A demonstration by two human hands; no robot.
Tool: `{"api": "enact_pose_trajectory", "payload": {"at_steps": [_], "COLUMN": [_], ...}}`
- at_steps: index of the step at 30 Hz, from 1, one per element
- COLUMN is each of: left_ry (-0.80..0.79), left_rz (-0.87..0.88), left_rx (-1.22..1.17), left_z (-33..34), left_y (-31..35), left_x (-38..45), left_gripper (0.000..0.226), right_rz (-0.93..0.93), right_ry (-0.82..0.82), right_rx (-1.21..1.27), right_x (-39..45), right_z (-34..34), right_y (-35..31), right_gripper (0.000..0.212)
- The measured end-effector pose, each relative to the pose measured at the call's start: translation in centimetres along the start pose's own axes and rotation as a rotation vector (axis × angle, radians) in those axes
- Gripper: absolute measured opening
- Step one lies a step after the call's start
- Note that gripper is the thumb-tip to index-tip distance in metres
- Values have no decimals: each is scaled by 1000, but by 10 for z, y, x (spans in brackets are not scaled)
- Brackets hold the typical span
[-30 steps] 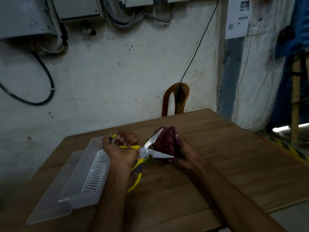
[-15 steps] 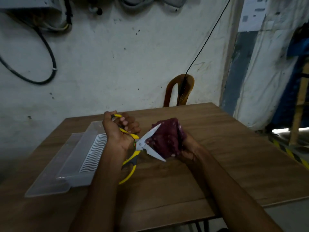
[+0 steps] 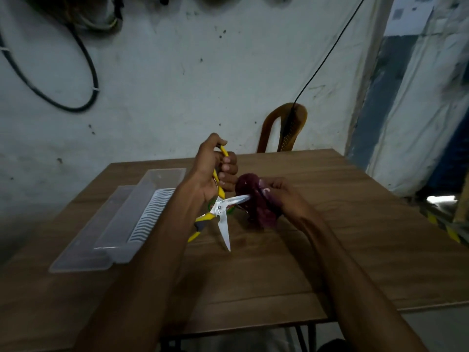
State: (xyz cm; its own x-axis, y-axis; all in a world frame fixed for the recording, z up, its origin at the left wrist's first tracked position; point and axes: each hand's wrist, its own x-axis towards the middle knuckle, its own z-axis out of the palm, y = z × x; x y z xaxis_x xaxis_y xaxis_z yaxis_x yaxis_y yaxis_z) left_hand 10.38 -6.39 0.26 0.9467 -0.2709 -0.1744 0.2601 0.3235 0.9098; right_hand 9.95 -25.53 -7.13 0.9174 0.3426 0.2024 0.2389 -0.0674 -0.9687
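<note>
- Here's the left hand [image 3: 213, 171], fingers curled tight round the upper yellow handle of the scissors [image 3: 220, 210]. The other handle pokes out free below the wrist.
- Blades gaping wide: one runs out to the right, the other points down at the table [image 3: 330, 237].
- The dark red meat [image 3: 251, 199] sits just right of the pivot, held up off the wood. Its long axis hangs roughly top to bottom, so the upper blade meets it crosswise.
- The right hand [image 3: 284, 193] has it from the far side, fingers and thumb bunched round the upper part and the lower end dangling.
- It's dim in here. That blade tip looks to be on the meat, maybe in it, but I can't say which.
- So the meat lies right of the scissor hand and close by its knuckles. I reckon the lower blade must swing up and across to bite.
- A clear plastic tray [image 3: 121, 224] lies off to the left, well apart from all this.
</note>
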Motion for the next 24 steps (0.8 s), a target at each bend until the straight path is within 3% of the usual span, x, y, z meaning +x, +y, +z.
{"api": "enact_pose_trajectory", "payload": {"at_steps": [3,7,13,18,24], "left_ry": [2,-3,-54,-79,-43], "left_rz": [22,50,52,-5,-2], "left_rx": [-59,-145,-207,-142,-136], "left_z": [-7,-20,-23,-17,-17], "left_y": [-6,-7,-14,-26,-31], "left_x": [1,2,4,5,3], "left_gripper": [37,36,36,36,35], "right_rz": [-101,-40,39,17,-32], "right_ry": [-111,-291,3,20,-273], "right_rx": [-143,-365,8,18,-170], "right_x": [-1,1,-6,-3,-1], "right_z": [0,-11,-22,-12,12], "right_y": [-7,-5,-11,-10,-3], "right_gripper": [17,18,33,32,40]}}
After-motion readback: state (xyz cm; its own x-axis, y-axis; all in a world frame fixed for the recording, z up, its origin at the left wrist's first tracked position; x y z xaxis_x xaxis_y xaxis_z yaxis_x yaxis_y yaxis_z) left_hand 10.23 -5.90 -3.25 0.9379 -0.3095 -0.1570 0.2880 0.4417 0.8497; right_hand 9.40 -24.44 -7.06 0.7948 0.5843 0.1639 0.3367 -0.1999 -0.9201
